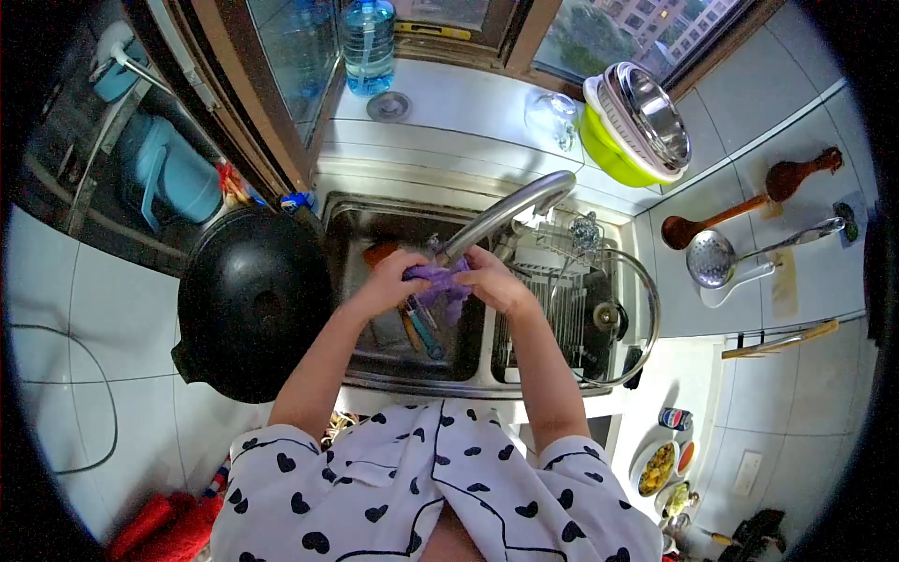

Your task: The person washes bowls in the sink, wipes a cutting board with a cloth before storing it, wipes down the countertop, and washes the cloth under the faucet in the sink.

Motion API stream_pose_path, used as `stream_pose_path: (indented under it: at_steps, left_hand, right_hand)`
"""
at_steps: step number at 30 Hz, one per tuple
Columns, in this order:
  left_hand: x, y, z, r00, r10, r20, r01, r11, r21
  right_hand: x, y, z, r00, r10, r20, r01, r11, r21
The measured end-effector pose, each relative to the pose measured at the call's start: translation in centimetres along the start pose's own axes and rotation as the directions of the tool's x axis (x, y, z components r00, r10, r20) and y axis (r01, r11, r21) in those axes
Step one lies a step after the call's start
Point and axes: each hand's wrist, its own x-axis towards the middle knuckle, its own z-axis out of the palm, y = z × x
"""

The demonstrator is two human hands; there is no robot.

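A crumpled purple cloth [447, 288] is stretched between my two hands over the left basin of the steel sink [337, 211]. My left hand [397, 283] has its fingers closed on the cloth's left side, while my right hand [498, 283] grips its right side. The end of the curved metal faucet [510, 212] comes down just above the cloth; whether water is running I cannot tell. Beneath, in the basin, lie a blue-handled utensil [427, 339] and other utensils, partly hidden by the cloth and my hands.
A large black wok [257, 304] stands left of the sink. The right basin holds a wire dish rack [548, 318]. Nested bowls [618, 150], a glass jar [554, 122] and a water bottle [368, 51] line the windowsill. Ladles hang on the right wall, above plates of food.
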Motion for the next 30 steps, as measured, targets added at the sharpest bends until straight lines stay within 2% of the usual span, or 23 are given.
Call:
stream_pose_path:
  at_steps: [1, 2, 3, 4, 6, 7, 8, 9, 10, 11, 12, 14, 17, 18, 19, 20, 21, 24, 25, 27, 28, 29, 30]
  left_hand:
    - [0.1, 1.2, -0.7, 0.998, -0.060, 0.011, 0.060, 0.998, 0.017]
    - [0.2, 1.2, -0.6, 0.998, -0.047, -0.043, 0.046, 0.999, -0.017]
    - [0.3, 1.1, -0.6, 0.995, -0.033, -0.097, 0.028, 0.998, -0.049]
    - [0.5, 1.1, -0.4, 0.989, -0.019, -0.149, 0.007, 0.997, -0.081]
    - [1.2, 0.8, 0.7, 0.949, -0.122, -0.290, 0.000, 0.922, -0.386]
    - [1.4, 0.7, 1.2, 0.919, -0.190, -0.346, -0.022, 0.851, -0.524]
    - [1.5, 0.5, 1.5, 0.923, -0.227, -0.311, 0.026, 0.842, -0.539]
    - [1.5, 0.7, 1.6, 0.924, -0.266, -0.276, 0.075, 0.831, -0.551]
    - [1.5, 1.0, 1.9, 0.922, -0.304, -0.240, 0.123, 0.818, -0.562]
    - [1.2, 1.7, 2.9, 0.921, -0.255, -0.294, 0.087, 0.871, -0.484]
    - [0.7, 2.4, 4.3, 0.914, -0.216, -0.343, 0.107, 0.945, -0.310]
    - [0.1, 3.5, 6.8, 0.922, 0.007, -0.387, 0.031, 0.995, 0.093]
    - [0.5, 3.4, 6.4, 0.917, 0.133, -0.376, -0.060, 0.978, 0.199]
    - [1.2, 2.3, 6.1, 0.905, 0.032, -0.423, 0.009, 0.996, 0.094]
    - [2.5, 0.4, 5.7, 0.885, -0.070, -0.461, 0.072, 0.997, -0.013]
    - [3.3, -0.8, 5.4, 0.856, -0.175, -0.487, 0.131, 0.984, -0.123]
    - [3.4, -0.4, 4.9, 0.861, -0.254, -0.441, 0.266, 0.963, -0.036]
    - [2.3, 1.2, 6.2, 0.862, -0.141, -0.486, 0.221, 0.969, 0.111]
    - [1.9, 1.5, 6.1, 0.883, -0.110, -0.457, 0.174, 0.980, 0.100]
    - [2.0, 0.7, 5.6, 0.896, -0.149, -0.419, 0.138, 0.989, -0.055]
    - [2.1, 0.7, 4.8, 0.904, -0.165, -0.395, 0.122, 0.984, -0.132]
    - [2.0, 0.6, 3.6, 0.934, -0.231, -0.272, 0.189, 0.967, -0.171]
    - [2.0, 0.4, 2.3, 0.963, -0.208, -0.172, 0.187, 0.974, -0.131]
  right_hand:
    - [0.3, 0.8, -0.8, 0.999, -0.051, -0.007, 0.049, 0.983, -0.177]
    - [0.7, 1.7, -1.6, 0.995, -0.104, -0.004, 0.096, 0.932, -0.349]
    - [0.8, 1.9, -1.6, 0.991, -0.128, -0.030, 0.083, 0.789, -0.609]
    - [0.7, 2.0, -1.7, 0.991, -0.128, -0.046, 0.066, 0.745, -0.664]
    - [0.5, 2.1, -1.4, 0.988, -0.131, -0.082, 0.022, 0.646, -0.763]
    - [0.6, 2.9, -1.3, 0.972, -0.174, -0.157, 0.040, 0.784, -0.619]
    - [0.8, 3.4, -0.9, 0.951, -0.153, -0.267, 0.034, 0.915, -0.403]
    - [0.9, 3.1, 0.4, 0.925, -0.102, -0.365, 0.046, 0.986, -0.159]
    - [1.2, 3.2, 1.5, 0.895, -0.028, -0.445, 0.077, 0.993, 0.093]
    - [1.7, 3.7, 2.3, 0.891, -0.003, -0.454, 0.091, 0.981, 0.173]
    - [2.3, 4.3, 3.0, 0.887, 0.022, -0.462, 0.107, 0.962, 0.252]
    - [3.3, 6.0, 3.7, 0.912, 0.065, -0.406, 0.145, 0.873, 0.465]
    - [5.2, 11.1, 2.3, 0.976, 0.059, -0.209, 0.137, 0.582, 0.802]
    - [6.2, 12.9, 1.4, 0.943, 0.049, -0.330, 0.129, 0.859, 0.496]
    - [7.4, 14.8, 0.3, 0.903, -0.013, -0.430, 0.067, 0.992, 0.110]
    - [6.8, 14.1, 1.1, 0.867, -0.013, -0.498, 0.019, 1.000, 0.008]
    - [6.0, 12.0, 2.4, 0.833, 0.049, -0.551, 0.007, 0.995, 0.098]
    - [4.1, 6.3, 4.7, 0.783, 0.180, -0.595, 0.010, 0.954, 0.301]
    - [4.5, 7.2, 3.7, 0.823, 0.104, -0.559, 0.064, 0.960, 0.272]
    - [5.6, 8.6, 1.1, 0.858, 0.120, -0.500, -0.092, 0.992, 0.081]
    - [4.9, 6.4, 1.7, 0.871, 0.135, -0.472, -0.163, 0.986, -0.018]
    - [3.3, 4.2, 2.1, 0.888, 0.260, -0.378, -0.160, 0.948, 0.276]
    - [2.9, 3.6, 1.8, 0.925, 0.184, -0.332, -0.132, 0.976, 0.172]
